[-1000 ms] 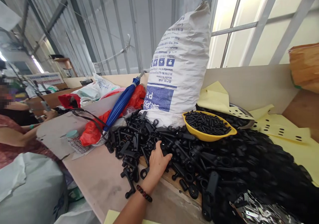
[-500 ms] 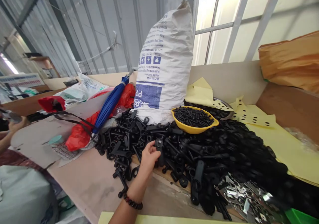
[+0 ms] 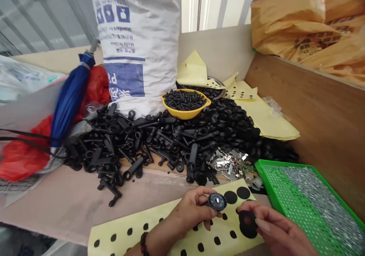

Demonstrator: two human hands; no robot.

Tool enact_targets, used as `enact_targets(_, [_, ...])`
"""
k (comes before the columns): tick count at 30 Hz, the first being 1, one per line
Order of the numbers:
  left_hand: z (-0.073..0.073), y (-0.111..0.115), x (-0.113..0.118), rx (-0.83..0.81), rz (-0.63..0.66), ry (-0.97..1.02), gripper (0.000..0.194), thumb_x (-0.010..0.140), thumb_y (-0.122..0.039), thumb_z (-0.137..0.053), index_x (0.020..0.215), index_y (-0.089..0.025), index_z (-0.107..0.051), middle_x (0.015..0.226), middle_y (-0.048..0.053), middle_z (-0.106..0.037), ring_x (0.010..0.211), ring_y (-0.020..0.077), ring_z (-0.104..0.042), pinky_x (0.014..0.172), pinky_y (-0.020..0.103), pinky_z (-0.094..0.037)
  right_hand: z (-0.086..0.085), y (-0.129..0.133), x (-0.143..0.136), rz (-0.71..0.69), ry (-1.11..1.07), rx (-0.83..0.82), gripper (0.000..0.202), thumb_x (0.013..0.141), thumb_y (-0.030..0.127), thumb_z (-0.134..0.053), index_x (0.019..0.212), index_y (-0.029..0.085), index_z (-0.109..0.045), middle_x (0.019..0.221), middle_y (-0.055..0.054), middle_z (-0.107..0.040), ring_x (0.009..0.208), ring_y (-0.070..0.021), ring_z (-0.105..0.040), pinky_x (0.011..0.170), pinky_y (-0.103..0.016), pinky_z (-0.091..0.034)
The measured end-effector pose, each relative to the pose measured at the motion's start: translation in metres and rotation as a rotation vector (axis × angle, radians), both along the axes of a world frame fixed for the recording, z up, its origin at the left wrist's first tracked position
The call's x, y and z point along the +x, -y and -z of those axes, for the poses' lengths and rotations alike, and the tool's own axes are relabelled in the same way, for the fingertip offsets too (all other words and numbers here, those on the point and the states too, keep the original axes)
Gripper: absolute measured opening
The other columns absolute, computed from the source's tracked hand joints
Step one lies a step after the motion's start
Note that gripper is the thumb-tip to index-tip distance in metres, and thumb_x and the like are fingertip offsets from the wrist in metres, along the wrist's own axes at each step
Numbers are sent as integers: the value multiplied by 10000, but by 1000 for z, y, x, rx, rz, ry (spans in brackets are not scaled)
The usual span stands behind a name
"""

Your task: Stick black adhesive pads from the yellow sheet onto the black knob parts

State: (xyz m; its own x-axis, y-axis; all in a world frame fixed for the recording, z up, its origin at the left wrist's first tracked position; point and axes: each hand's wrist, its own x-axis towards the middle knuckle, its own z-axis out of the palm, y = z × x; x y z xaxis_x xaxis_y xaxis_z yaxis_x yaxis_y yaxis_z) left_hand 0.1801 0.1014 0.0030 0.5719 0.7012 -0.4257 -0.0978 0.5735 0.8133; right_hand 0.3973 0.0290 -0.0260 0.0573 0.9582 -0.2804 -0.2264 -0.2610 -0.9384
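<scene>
My left hand (image 3: 186, 214) is closed on a round black plastic part (image 3: 217, 201), with a pale metal spot at its centre, held between thumb and fingers. Opposite it, my right hand (image 3: 278, 225) pinches a thin black ring-shaped pad (image 3: 247, 222), a fingertip seemingly showing through its hole. Both hands hover over a yellow backing sheet (image 3: 168, 244) bearing small black dots and a few larger black discs (image 3: 230, 197). The round part and the pad are apart from each other.
Behind the hands spreads a heap of black plastic parts (image 3: 159, 134), with small metal clips (image 3: 230, 163) beside it. A yellow bowl (image 3: 186, 114) holds short black pieces. The green tray (image 3: 265, 172) contains small metal pieces. A white sack (image 3: 159, 39) and blue umbrella (image 3: 70, 96) stand behind.
My left hand has drawn back from the heap, to the right and nearer, with a black part in it. My right hand has come into view, and the camera has turned down and right.
</scene>
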Motion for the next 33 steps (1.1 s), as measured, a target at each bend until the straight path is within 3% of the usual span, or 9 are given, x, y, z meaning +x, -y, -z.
enact_targets(6, [0,1,9,27,103,-13,411,600,-226,-702,996,-118,-686,753,36,-656,659,131,-574,478,184,-421,-14,0,-20,76,-68,-50,275,684,397,-782,576,210,-612,905,-67,-710,876,-263,-635,726,-301,-512])
enact_targets(11, [-7,1,9,11,92,-46,424,602,-218,-678,1010,-106,-702,738,40,-676,513,77,-489,483,194,-387,-24,-4,-24,143,-197,-130,291,609,403,-843,551,198,-643,898,-47,-724,819,-218,-629,683,-257,-501])
enact_targets(15, [-7,5,10,-63,51,38,405,636,-305,-684,981,-93,-686,681,53,-668,444,65,-460,449,188,-341,-28,-14,-27,378,-288,-172,318,518,410,-891,704,201,-740,789,-28,-737,745,-173,-645,672,-221,-519])
enact_targets(18, [0,14,15,-54,-31,129,425,693,-376,-685,1030,-121,-639,660,35,-645,427,65,-450,434,182,-324,-30,-27,-39,450,-352,-86,313,526,394,-893,674,200,-697,616,6,-684,597,-123,-602,591,-189,-510])
enact_targets(22, [12,29,23,169,-18,140,517,737,-463,-698,1143,-162,-587,733,24,-598,542,100,-483,458,185,-360,-32,-42,-59,435,-454,-58,330,564,385,-870,685,217,-612,515,31,-630,439,-104,-525,409,-175,-435])
enact_targets(26, [17,35,26,429,30,64,483,835,-532,-604,1160,-175,-577,664,-22,-478,541,89,-403,484,189,-315,-34,-49,-68,460,-491,-56,386,568,384,-866,702,226,-541,536,58,-614,400,-79,-499,367,-152,-391])
enact_targets(29, [11,34,24,532,74,15,468,873,-529,-558,1183,-180,-598,637,-36,-448,526,85,-377,515,205,-317,-34,-50,-67,442,-503,-53,416,578,393,-863,707,229,-502,505,84,-574,362,-52,-450,352,-131,-357])
enact_targets(33, [-8,28,18,630,208,-102,405,900,-483,-549,1156,-193,-670,732,7,-605,633,120,-487,650,230,-400,-32,-46,-62,356,-518,-82,433,588,412,-860,709,230,-485,454,98,-533,321,-43,-405,323,-126,-314])
